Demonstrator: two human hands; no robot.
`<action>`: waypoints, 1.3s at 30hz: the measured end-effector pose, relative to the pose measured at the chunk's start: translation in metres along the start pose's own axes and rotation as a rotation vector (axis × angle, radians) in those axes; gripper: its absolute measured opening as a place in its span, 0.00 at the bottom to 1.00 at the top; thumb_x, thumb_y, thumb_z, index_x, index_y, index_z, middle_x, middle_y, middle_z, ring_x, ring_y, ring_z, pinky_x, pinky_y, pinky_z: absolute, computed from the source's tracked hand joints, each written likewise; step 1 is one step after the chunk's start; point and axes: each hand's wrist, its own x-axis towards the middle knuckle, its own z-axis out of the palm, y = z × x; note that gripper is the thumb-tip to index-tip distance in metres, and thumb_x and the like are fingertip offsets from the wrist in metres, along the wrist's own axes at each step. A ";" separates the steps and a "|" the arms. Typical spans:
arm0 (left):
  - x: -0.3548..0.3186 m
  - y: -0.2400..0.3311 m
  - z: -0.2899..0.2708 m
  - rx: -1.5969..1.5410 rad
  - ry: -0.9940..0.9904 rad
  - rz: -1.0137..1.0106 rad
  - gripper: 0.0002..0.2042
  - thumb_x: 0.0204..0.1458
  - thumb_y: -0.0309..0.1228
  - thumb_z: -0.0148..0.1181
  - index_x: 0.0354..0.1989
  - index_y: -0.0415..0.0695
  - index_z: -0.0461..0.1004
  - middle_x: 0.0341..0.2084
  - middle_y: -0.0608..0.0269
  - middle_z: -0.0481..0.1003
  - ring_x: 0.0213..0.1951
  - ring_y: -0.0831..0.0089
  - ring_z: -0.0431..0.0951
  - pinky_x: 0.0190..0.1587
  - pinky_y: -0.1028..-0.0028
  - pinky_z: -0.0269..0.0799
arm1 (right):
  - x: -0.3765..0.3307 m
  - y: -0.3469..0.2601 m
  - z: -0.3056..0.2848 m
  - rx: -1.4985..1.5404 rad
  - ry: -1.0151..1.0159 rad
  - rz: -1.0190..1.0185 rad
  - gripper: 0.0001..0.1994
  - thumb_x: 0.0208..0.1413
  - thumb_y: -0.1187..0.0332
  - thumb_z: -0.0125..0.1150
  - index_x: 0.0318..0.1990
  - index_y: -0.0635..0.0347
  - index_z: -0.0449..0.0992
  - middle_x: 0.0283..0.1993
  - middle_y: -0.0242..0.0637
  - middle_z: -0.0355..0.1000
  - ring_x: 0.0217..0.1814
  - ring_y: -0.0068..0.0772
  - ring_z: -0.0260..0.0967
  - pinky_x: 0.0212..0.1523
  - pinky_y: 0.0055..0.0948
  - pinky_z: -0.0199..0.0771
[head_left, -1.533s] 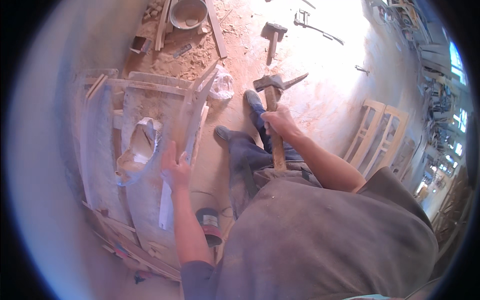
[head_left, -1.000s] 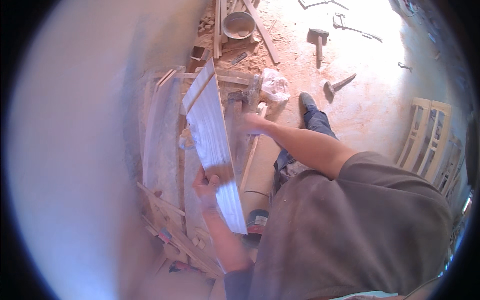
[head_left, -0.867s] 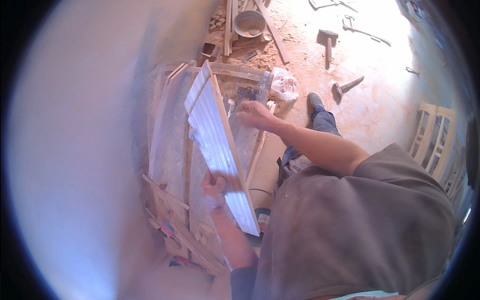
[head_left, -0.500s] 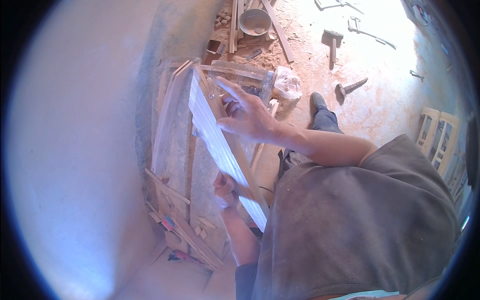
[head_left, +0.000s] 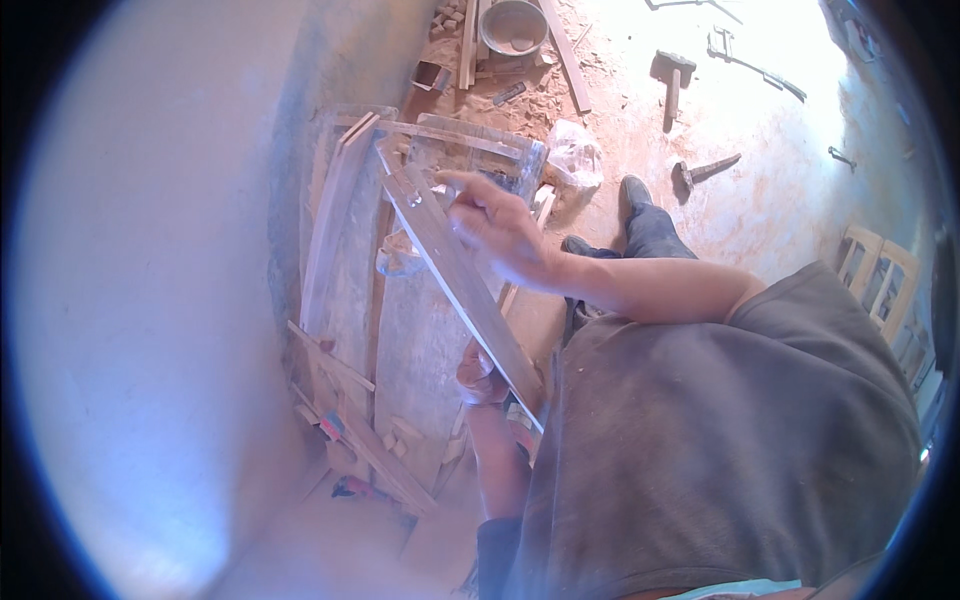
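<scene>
A long wooden board [head_left: 450, 265] slants over the workbench, its lower end close to my body. My left hand [head_left: 483, 378] is closed around its lower part from below. Two small bright marks, perhaps holes or metal bits, show near the board's far end; I cannot make out which. Beside that end is my right hand [head_left: 505, 232], slightly blurred, with the index finger stretched toward the board and the other fingers bent. Nothing shows in the right hand. Under the board lies a clear plastic bag or wrap [head_left: 398, 255] on the bench.
The worn bench [head_left: 410, 330] holds long wood strips [head_left: 335, 235] along its left side, by a wall [head_left: 170, 250]. Scraps and a red-handled tool [head_left: 355, 488] lie lower left. On the floor are a bucket [head_left: 513, 28], a sledgehammer [head_left: 673, 90], a hammer [head_left: 705, 174] and a plastic bag [head_left: 574, 152].
The board has rolled over so its narrower brown side now faces up, the pale broad face turned away. My left hand moved slightly right and up; the right hand's fingers drew in.
</scene>
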 end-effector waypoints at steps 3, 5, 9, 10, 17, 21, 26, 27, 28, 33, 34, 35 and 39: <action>0.003 0.002 0.020 -0.043 0.022 -0.077 0.24 0.48 0.44 0.73 0.43 0.34 0.79 0.33 0.43 0.78 0.32 0.50 0.81 0.36 0.56 0.81 | 0.015 0.059 -0.027 -0.221 0.079 0.192 0.26 0.66 0.61 0.56 0.69 0.57 0.68 0.46 0.58 0.80 0.53 0.58 0.78 0.54 0.47 0.78; 0.005 0.001 0.016 -0.069 0.036 -0.108 0.24 0.47 0.43 0.73 0.43 0.34 0.79 0.33 0.43 0.78 0.32 0.50 0.81 0.36 0.55 0.81 | 0.019 0.107 -0.041 -0.561 -0.054 0.333 0.28 0.65 0.60 0.54 0.72 0.53 0.66 0.53 0.60 0.79 0.58 0.61 0.76 0.59 0.51 0.76; 0.012 -0.007 -0.018 -0.068 0.023 -0.123 0.26 0.47 0.44 0.73 0.45 0.34 0.78 0.35 0.44 0.79 0.33 0.49 0.82 0.36 0.55 0.82 | 0.022 0.177 -0.040 -0.801 -0.272 0.535 0.34 0.61 0.64 0.53 0.77 0.50 0.58 0.53 0.64 0.78 0.58 0.64 0.76 0.60 0.55 0.74; 0.014 -0.010 -0.030 -0.057 0.007 -0.124 0.26 0.48 0.45 0.74 0.46 0.34 0.78 0.36 0.44 0.79 0.34 0.49 0.82 0.36 0.55 0.82 | 0.022 0.187 -0.035 -0.801 -0.274 0.490 0.34 0.61 0.63 0.53 0.77 0.50 0.57 0.52 0.64 0.78 0.57 0.64 0.76 0.59 0.55 0.75; 0.027 -0.002 -0.069 0.114 0.084 -0.126 0.28 0.59 0.47 0.68 0.57 0.35 0.75 0.43 0.49 0.81 0.40 0.56 0.83 0.45 0.57 0.81 | 0.042 0.232 -0.011 -0.904 -0.159 0.460 0.27 0.60 0.62 0.55 0.67 0.54 0.64 0.46 0.62 0.80 0.49 0.64 0.80 0.50 0.57 0.78; 0.031 0.030 -0.058 0.276 0.076 -0.106 0.27 0.63 0.43 0.65 0.63 0.35 0.73 0.49 0.55 0.81 0.51 0.63 0.81 0.56 0.64 0.76 | 0.022 0.202 -0.014 -0.975 -0.052 0.471 0.20 0.61 0.58 0.58 0.57 0.55 0.73 0.46 0.60 0.79 0.49 0.66 0.78 0.50 0.57 0.78; 0.066 0.061 -0.002 0.558 -0.039 -0.037 0.25 0.64 0.32 0.61 0.67 0.31 0.69 0.58 0.54 0.77 0.57 0.65 0.77 0.63 0.66 0.70 | -0.042 0.202 -0.085 -0.890 0.141 0.293 0.17 0.56 0.70 0.63 0.54 0.57 0.75 0.52 0.59 0.73 0.56 0.60 0.74 0.56 0.54 0.75; 0.080 0.056 0.001 0.733 -0.005 0.065 0.26 0.64 0.31 0.61 0.67 0.31 0.68 0.58 0.51 0.77 0.57 0.62 0.77 0.62 0.65 0.70 | -0.050 0.199 -0.099 -0.844 0.193 0.176 0.22 0.52 0.76 0.64 0.57 0.60 0.72 0.48 0.57 0.74 0.52 0.60 0.76 0.54 0.52 0.76; 0.095 0.049 0.005 0.905 0.031 0.170 0.26 0.63 0.30 0.61 0.67 0.31 0.68 0.58 0.49 0.77 0.57 0.60 0.77 0.61 0.64 0.71 | -0.059 0.196 -0.115 -0.829 0.256 0.229 0.23 0.52 0.76 0.64 0.58 0.60 0.71 0.47 0.57 0.75 0.51 0.60 0.76 0.53 0.51 0.76; 0.148 0.020 0.043 1.701 0.129 0.593 0.29 0.56 0.26 0.66 0.68 0.35 0.68 0.48 0.42 0.76 0.49 0.47 0.77 0.52 0.58 0.74 | -0.081 0.147 -0.182 -0.895 0.480 0.461 0.29 0.49 0.74 0.66 0.62 0.62 0.67 0.42 0.54 0.78 0.47 0.58 0.79 0.50 0.46 0.77; 0.157 0.016 0.047 1.771 0.131 0.643 0.30 0.54 0.26 0.67 0.68 0.37 0.68 0.45 0.42 0.76 0.47 0.46 0.77 0.50 0.56 0.74 | -0.082 0.139 -0.196 -0.971 0.461 0.474 0.31 0.48 0.73 0.67 0.63 0.63 0.68 0.43 0.54 0.79 0.45 0.56 0.80 0.50 0.45 0.78; 0.165 0.011 0.049 1.845 0.134 0.691 0.31 0.52 0.25 0.68 0.67 0.38 0.69 0.42 0.43 0.75 0.45 0.45 0.76 0.48 0.55 0.74 | -0.083 0.130 -0.205 -0.967 0.474 0.483 0.31 0.49 0.74 0.66 0.64 0.62 0.68 0.45 0.56 0.79 0.49 0.59 0.79 0.51 0.47 0.78; 0.192 -0.007 0.038 1.972 0.159 0.774 0.32 0.48 0.26 0.70 0.65 0.40 0.71 0.40 0.47 0.76 0.42 0.49 0.77 0.46 0.55 0.74 | -0.083 0.087 -0.213 -0.986 0.479 0.183 0.29 0.52 0.74 0.66 0.64 0.59 0.69 0.45 0.56 0.78 0.49 0.60 0.78 0.51 0.47 0.79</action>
